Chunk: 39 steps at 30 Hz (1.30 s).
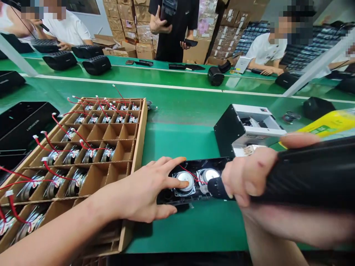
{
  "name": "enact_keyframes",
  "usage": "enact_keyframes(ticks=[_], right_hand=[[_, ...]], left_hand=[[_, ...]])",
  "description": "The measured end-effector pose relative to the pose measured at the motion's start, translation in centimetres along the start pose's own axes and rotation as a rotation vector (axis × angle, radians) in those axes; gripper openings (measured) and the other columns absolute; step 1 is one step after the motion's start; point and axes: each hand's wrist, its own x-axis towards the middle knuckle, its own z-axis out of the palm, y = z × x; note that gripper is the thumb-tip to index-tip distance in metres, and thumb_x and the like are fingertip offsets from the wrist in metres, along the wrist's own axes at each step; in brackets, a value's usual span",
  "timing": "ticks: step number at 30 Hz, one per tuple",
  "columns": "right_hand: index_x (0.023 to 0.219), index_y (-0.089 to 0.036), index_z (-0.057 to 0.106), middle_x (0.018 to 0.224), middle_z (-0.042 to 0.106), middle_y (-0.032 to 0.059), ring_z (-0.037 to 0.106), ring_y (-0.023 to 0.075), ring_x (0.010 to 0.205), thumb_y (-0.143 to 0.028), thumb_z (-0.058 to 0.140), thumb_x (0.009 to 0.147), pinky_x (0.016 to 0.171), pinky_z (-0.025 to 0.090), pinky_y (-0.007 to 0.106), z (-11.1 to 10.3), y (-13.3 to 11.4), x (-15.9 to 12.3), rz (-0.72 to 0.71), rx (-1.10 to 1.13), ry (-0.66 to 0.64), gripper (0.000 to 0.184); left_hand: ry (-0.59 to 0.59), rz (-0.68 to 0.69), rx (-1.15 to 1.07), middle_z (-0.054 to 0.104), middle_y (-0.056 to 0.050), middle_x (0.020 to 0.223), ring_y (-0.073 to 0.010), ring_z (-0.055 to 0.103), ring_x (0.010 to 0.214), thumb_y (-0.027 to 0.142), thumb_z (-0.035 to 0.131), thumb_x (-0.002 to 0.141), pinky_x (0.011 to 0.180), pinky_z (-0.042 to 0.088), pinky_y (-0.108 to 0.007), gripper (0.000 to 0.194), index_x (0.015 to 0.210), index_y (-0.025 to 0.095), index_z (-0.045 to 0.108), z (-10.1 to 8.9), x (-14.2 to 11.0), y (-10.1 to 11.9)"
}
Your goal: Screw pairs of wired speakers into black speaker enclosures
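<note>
Panel (198,165) runs roughly along the worktop's near edge (194,245), left hand (149,184) spread over its left end, right hand (251,177) (driver (318,170) gripped!) opposite.

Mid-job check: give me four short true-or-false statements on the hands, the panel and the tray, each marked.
1. The left hand touches a speaker driver. True.
2. The right hand is inside the tray. False: it holds a black handheld tool.
3. Two speaker drivers show in the black panel. True.
4. The cardboard tray lies right of the panel. False: it lies left of it.
</note>
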Motion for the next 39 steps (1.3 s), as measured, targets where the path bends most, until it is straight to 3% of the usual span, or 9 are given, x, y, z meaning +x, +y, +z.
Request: enact_keyframes(ticks=[2,6,15,23,27,32,36,39], right_hand=[[0.117,-0.035,0.074,0.066,0.058,-0.001,0.051,0.0161,0.044,-0.073,0.062,0.093,0.036,0.043,0.031,0.8,0.8,-0.3,-0.006,0.041,-0.031,0.046],[0.12,-0.031,0.073,0.068,0.061,-0.0013,0.053,0.0146,0.045,-0.08,0.058,0.091,0.038,0.045,0.028,0.4,1.7,-0.3,0.005,0.039,-0.036,0.059],[0.118,-0.03,0.074,0.068,0.064,-0.0019,0.054,0.0141,0.043,-0.077,0.053,0.094,0.038,0.045,0.026,0.2,2.3,-0.4,0.008,0.037,0.008,0.056],[0.112,-0.03,0.074,0.061,0.06,-0.003,0.049,0.0139,0.037,-0.08,0.06,0.089,0.034,0.041,0.025,0.2,2.9,0.0,0.013,0.035,0.046,0.057],[0.11,-0.031,0.074,0.06,0.06,-0.0035,0.048,0.0134,0.035,-0.084,0.061,0.085,0.033,0.042,0.024,0.3,3.2,-0.2,0.009,0.055,-0.008,0.06],[0.101,-0.026,0.073,0.057,0.06,-0.0033,0.047,0.0122,0.034,-0.081,0.068,0.082,0.032,0.04,0.021,0.9,3.7,-0.4,0.011,0.133,-0.022,0.058],[0.099,-0.022,0.065,0.056,0.058,-0.0022,0.045,0.012,0.035,-0.086,0.063,0.082,0.034,0.04,0.021,1.3,4.6,-1.1,0.131,0.218,-0.076,0.066],[0.099,-0.022,0.062,0.059,0.057,-0.0009,0.046,0.0124,0.038,-0.093,0.057,0.078,0.037,0.042,0.023,1.2,5.5,-1.4,0.111,0.169,-0.116,0.074]], left_hand=[[-0.001,0.013,0.004,0.027,-0.008,0.173,-0.0437,0.042,0.147,0.034,0.082,0.083,0.118,0.044,-0.064,0.057,0.138,0.034,0.067,0.0,0.0,0.0],[0.0,0.024,0.001,0.029,-0.01,0.172,-0.0435,0.043,0.146,0.031,0.082,0.083,0.118,0.043,-0.065,0.056,0.137,0.033,0.067,-0.1,0.1,0.1],[0.002,0.022,0.004,0.028,-0.009,0.172,-0.0425,0.043,0.146,0.031,0.082,0.083,0.118,0.042,-0.064,0.056,0.137,0.033,0.067,0.0,0.1,0.1],[0.025,0.045,0.009,0.029,-0.01,0.171,-0.0429,0.045,0.143,0.033,0.082,0.082,0.116,0.044,-0.064,0.056,0.137,0.032,0.068,0.2,0.2,-0.1],[0.008,0.03,0.013,0.03,-0.012,0.171,-0.0425,0.046,0.143,0.031,0.082,0.082,0.116,0.046,-0.061,0.057,0.138,0.031,0.069,0.0,0.0,0.4],[0.019,0.029,0.045,0.028,-0.012,0.172,-0.0474,0.046,0.143,0.032,0.078,0.081,0.115,0.045,-0.066,0.056,0.136,0.031,0.07,0.2,0.1,0.3],[0.075,0.066,0.086,0.031,-0.007,0.172,-0.0434,0.049,0.143,0.029,0.074,0.08,0.116,0.047,-0.062,0.055,0.134,0.034,0.07,0.6,0.4,0.4],[0.213,0.088,0.15,0.038,-0.001,0.169,-0.0411,0.052,0.142,0.031,0.071,0.08,0.113,0.053,-0.057,0.059,0.138,0.04,0.066,2.3,0.1,-0.7]])
